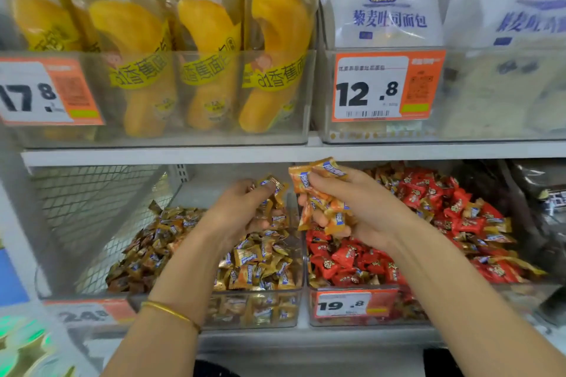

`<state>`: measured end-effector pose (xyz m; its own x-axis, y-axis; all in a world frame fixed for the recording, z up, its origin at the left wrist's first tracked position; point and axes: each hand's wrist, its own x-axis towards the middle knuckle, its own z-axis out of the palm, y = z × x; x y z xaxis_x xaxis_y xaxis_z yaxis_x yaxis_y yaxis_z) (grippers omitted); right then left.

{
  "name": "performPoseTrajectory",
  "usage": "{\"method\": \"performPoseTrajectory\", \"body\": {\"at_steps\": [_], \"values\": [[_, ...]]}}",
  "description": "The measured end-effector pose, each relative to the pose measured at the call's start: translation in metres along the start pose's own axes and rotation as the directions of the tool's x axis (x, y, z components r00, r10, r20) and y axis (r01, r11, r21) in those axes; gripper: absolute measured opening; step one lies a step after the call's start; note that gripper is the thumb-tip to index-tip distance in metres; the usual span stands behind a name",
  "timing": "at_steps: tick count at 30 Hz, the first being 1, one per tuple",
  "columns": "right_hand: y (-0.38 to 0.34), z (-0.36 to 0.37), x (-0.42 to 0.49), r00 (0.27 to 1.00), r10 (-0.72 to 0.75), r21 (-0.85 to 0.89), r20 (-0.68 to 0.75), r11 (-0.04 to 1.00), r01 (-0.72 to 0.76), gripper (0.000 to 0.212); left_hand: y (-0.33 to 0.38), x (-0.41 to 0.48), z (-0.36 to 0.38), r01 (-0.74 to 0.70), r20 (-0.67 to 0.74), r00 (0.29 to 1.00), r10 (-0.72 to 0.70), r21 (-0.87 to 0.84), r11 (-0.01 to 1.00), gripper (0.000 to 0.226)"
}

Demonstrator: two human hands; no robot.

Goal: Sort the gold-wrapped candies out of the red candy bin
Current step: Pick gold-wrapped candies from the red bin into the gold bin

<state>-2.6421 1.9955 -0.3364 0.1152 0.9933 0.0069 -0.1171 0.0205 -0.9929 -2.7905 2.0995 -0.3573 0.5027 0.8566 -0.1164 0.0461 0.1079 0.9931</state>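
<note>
On the lower shelf, a clear bin (309, 306) at the right holds red-wrapped candies (346, 257) with gold-wrapped ones mixed in along its right side (496, 228). Left of it, another clear bin (301, 291) is filled with gold-wrapped candies (257, 260). My left hand (242, 208) hovers over the gold bin and grips a few gold candies (272, 187). My right hand (361, 202) is raised over the front left of the red bin and grips a bunch of orange-gold candies (318, 193).
A wire mesh divider (88, 208) slopes at the left of the gold bin. Price tags hang on the bins' fronts (343, 304). The shelf above (275, 153) carries banana-shaped snack bags (211, 49) and white bread bags (389, 0). Dark packets (542, 193) lie at far right.
</note>
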Motion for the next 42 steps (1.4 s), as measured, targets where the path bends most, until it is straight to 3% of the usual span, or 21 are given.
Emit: {"method": "performPoseTrajectory", "body": {"at_steps": [4, 7, 9, 10, 14, 17, 20, 25, 28, 31, 34, 39, 42], "values": [[0.014, 0.055, 0.047, 0.997, 0.062, -0.351, -0.044, 0.933, -0.074, 0.015, -0.008, -0.005, -0.038, 0.004, -0.2, 0.98, -0.005, -0.007, 1.0, 0.022], [0.021, 0.075, 0.073, 0.966, 0.256, -0.539, -0.034, 0.809, -0.234, 0.049, -0.012, -0.005, -0.055, 0.03, -0.251, 0.967, -0.041, -0.045, 0.999, 0.035], [0.023, 0.076, 0.08, 0.94, 0.341, -0.54, -0.008, 0.79, -0.291, 0.07, -0.015, -0.003, -0.062, 0.072, -0.259, 0.962, -0.087, -0.067, 0.995, 0.041], [0.022, 0.075, 0.079, 0.936, 0.353, -0.52, 0.0, 0.799, -0.301, 0.071, -0.015, -0.002, -0.064, 0.073, -0.273, 0.958, -0.088, -0.067, 0.995, 0.042], [0.017, 0.062, 0.067, 0.962, 0.271, -0.419, -0.002, 0.874, -0.247, 0.05, -0.013, 0.001, -0.058, -0.061, -0.272, 0.961, 0.055, -0.012, 0.998, 0.024], [0.01, 0.033, 0.042, 0.992, 0.125, -0.346, -0.002, 0.931, -0.118, 0.033, -0.011, -0.003, -0.039, -0.188, -0.163, 0.965, 0.204, 0.106, 0.976, 0.019], [0.002, -0.011, 0.013, 0.993, 0.021, -0.415, -0.117, 0.907, -0.069, 0.024, -0.008, -0.008, -0.008, -0.338, 0.044, 0.94, 0.34, 0.278, 0.899, 0.025], [0.011, -0.068, -0.004, 0.958, -0.051, -0.612, -0.283, 0.779, -0.14, 0.023, -0.003, -0.005, 0.05, -0.415, 0.37, 0.888, 0.275, 0.382, 0.826, 0.029], [0.019, -0.086, -0.001, 0.951, -0.14, -0.76, -0.277, 0.637, -0.128, 0.025, -0.005, 0.014, 0.077, -0.413, 0.416, 0.892, 0.179, 0.586, 0.697, 0.037], [0.024, -0.092, 0.002, 0.964, -0.151, -0.805, -0.217, 0.587, -0.09, 0.024, -0.006, 0.037, 0.098, -0.376, 0.39, 0.919, 0.064, 0.814, 0.442, 0.041], [0.034, -0.089, 0.011, 0.984, -0.132, -0.857, -0.118, 0.515, -0.033, 0.017, -0.013, 0.05, 0.112, -0.328, 0.366, 0.924, -0.112, 0.908, 0.26, 0.035], [0.032, -0.118, 0.017, 0.925, -0.247, -0.855, -0.289, 0.501, -0.133, 0.026, -0.025, 0.053, 0.12, -0.392, 0.414, 0.889, -0.197, 0.909, 0.142, 0.051], [0.031, -0.129, 0.014, 0.949, -0.212, -0.879, -0.232, 0.463, -0.112, 0.018, -0.028, 0.054, 0.119, -0.381, 0.407, 0.893, -0.193, 0.911, 0.16, 0.046]]}}
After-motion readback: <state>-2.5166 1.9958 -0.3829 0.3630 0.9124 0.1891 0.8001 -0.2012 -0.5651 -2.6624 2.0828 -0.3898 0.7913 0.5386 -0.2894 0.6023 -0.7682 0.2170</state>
